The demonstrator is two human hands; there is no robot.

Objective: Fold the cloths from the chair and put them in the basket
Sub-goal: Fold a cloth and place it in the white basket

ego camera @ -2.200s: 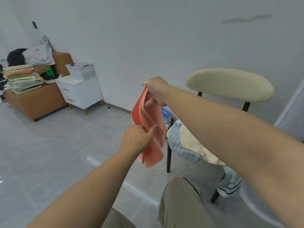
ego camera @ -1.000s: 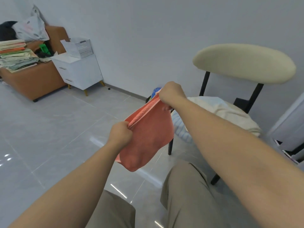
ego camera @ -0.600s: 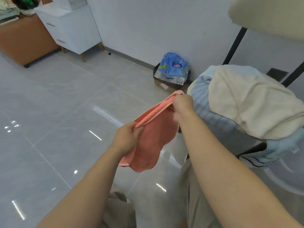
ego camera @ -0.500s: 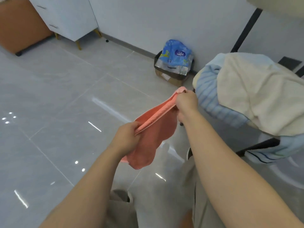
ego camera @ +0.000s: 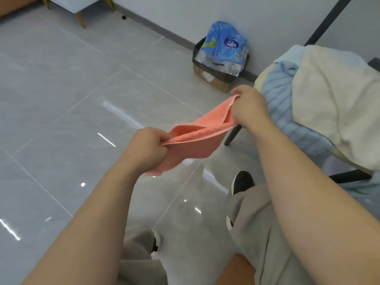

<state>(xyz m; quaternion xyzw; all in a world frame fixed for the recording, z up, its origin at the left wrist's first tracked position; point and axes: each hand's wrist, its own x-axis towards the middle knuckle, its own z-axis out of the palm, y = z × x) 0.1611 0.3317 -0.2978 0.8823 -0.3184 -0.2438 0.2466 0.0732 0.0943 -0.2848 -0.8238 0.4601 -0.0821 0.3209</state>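
Note:
A salmon-pink cloth [ego camera: 197, 138], doubled over, hangs stretched between both hands above the floor. My left hand [ego camera: 147, 146] pinches its near corner and my right hand [ego camera: 247, 108] pinches its far corner. To the right, the chair [ego camera: 233, 135] carries a cream towel [ego camera: 337, 99] lying over a blue striped cloth [ego camera: 276, 95]. No basket shows in this view.
A cardboard box [ego camera: 213, 78] with a blue plastic pack [ego camera: 224, 45] stands by the wall behind the cloth. A white cabinet's leg [ego camera: 79, 17] shows at top left. Grey glossy tiles cover the floor; my legs and shoes are below.
The view has tilted down toward the floor and my feet. Both hands still hold the pink cloth, now lower and stretched more level, with the fold hanging shorter.

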